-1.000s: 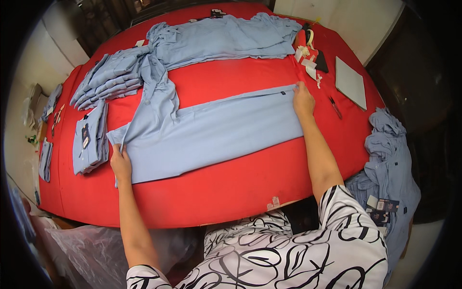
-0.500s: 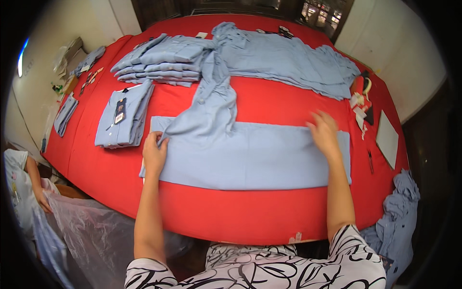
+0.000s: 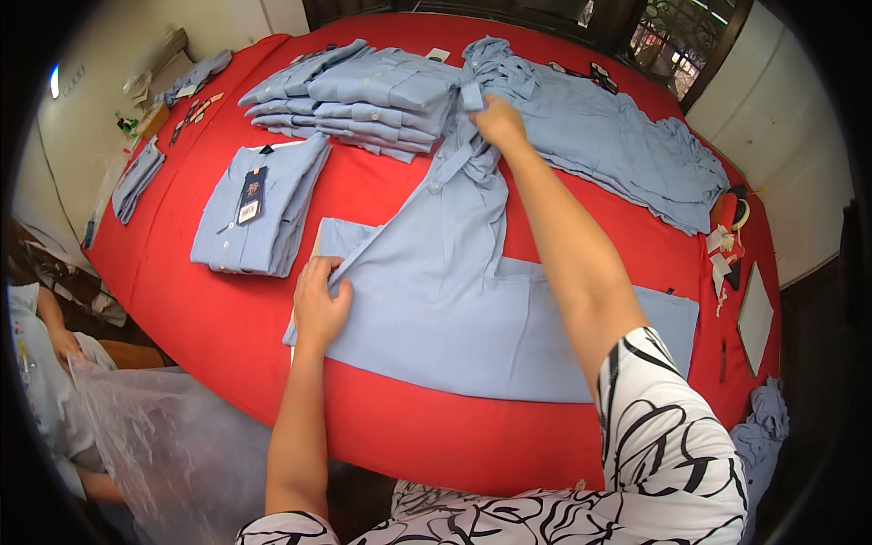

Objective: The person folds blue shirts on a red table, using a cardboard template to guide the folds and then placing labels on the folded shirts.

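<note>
A light blue shirt (image 3: 436, 327) lies across the red-covered table in front of me, its body folded into a long band. One sleeve (image 3: 468, 209) stretches up and away from the band's left part. My right hand (image 3: 500, 123) reaches far forward, its fingers closed around the sleeve near the cuff. At the band's left end, my left hand (image 3: 321, 304) pinches the shirt's folded edge between thumb and fingers. A pale board edge (image 3: 291, 331) shows beneath the cloth by the left hand.
Folded blue shirts (image 3: 363, 100) are stacked at the back left, nearer a tagged folded shirt (image 3: 259, 209). Unfolded shirts (image 3: 609, 136) lie at the back right. A white board (image 3: 756, 318) rests at the right edge. At lower left, another person's hand (image 3: 65, 345) holds clear plastic (image 3: 173, 436).
My right hand has moved from the band's right part forward and left, taking hold of the sleeve, which is now pulled straighter. My left hand stays at the left end. The view has shifted.
</note>
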### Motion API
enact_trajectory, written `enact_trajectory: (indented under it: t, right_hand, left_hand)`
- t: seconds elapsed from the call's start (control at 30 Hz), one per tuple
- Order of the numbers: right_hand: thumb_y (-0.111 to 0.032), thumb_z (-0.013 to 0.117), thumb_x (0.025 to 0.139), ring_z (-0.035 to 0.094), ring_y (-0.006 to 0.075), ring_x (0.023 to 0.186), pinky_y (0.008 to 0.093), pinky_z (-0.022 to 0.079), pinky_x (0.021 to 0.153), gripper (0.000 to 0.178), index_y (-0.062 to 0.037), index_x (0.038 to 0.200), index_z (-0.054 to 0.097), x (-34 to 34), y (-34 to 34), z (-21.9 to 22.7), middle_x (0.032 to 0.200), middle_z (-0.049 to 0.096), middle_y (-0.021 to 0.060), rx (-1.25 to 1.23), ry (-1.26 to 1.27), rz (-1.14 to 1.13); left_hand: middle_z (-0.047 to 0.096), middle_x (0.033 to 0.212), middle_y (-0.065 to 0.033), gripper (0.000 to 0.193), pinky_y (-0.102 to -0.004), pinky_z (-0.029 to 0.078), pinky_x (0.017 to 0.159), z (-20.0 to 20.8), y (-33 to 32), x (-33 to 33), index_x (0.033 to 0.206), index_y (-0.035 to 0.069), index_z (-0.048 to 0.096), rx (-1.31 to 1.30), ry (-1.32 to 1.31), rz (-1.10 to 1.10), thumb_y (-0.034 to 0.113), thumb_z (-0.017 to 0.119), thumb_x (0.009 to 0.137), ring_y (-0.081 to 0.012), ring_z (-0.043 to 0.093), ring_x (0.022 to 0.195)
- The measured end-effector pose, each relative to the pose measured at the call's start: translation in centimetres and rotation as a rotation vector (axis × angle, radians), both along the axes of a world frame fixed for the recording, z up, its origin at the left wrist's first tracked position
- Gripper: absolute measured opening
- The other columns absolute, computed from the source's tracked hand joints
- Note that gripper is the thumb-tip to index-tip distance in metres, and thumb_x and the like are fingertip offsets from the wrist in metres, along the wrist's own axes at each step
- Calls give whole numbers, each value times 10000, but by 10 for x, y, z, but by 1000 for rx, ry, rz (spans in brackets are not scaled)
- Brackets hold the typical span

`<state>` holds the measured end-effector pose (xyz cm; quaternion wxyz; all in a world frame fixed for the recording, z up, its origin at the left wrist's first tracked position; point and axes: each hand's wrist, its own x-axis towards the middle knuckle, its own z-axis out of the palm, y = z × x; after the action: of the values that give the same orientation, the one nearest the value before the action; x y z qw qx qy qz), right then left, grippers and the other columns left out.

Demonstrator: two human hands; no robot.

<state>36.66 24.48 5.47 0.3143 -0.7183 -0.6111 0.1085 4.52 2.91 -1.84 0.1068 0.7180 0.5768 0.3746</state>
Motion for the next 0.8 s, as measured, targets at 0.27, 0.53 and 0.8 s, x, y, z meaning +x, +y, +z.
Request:
enact_trajectory:
  t: [0.27, 0.53, 0.8]
  right_hand:
    - [-59, 624, 798, 581, 141, 1050, 305, 460, 917, 323, -46, 1120, 635, 27, -273, 59, 1159, 623, 55, 12, 728, 859]
    - [110, 578, 744, 551, 250, 1141, 333, 416, 992, 326, -69, 988, 701, 62, -378, -27, 1216, 590, 101, 62, 505, 501]
    - [21, 505, 904, 568, 224, 1137, 334, 437, 982, 248, -37, 1061, 687, 88, -394, -61, 1223, 596, 116, 168, 652, -47]
  left_hand:
    - [603, 955, -109, 196, -405, 446, 837, -9, 1, -5, 998, 36, 600, 25, -6, -5, 57, 618, 804, -302, 571, 934]
    - [629, 1020, -89, 166, -346, 451, 894, -11, 9, -15, 866, 63, 638, -57, -181, -187, -65, 552, 805, -256, 591, 1011]
    - [638, 1040, -105, 145, -319, 448, 891, -22, 22, -30, 717, 15, 575, -125, -164, -232, -65, 479, 790, -261, 607, 986]
